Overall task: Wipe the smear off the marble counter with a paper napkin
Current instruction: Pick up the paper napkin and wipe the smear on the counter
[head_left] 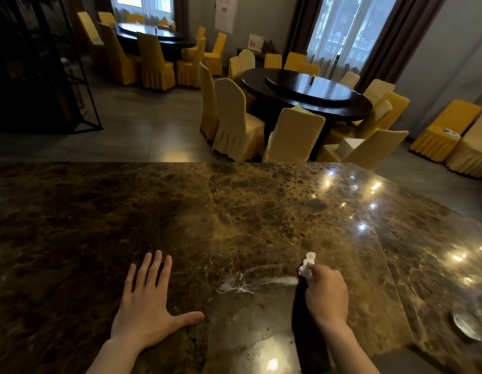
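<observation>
A white, streaky smear lies on the brown marble counter, near its front edge. My right hand is closed around a crumpled white paper napkin, which sticks out past my fingers and touches the counter at the smear's right end. A thin white streak runs from the napkin leftward into the smear. My left hand rests flat on the counter to the left of the smear, palm down, fingers spread, holding nothing.
A shallow glass dish sits on the counter at the right edge. Beyond the counter's far edge stand round dark dining tables ringed by yellow-covered chairs. A dark metal shelf frame stands at the left.
</observation>
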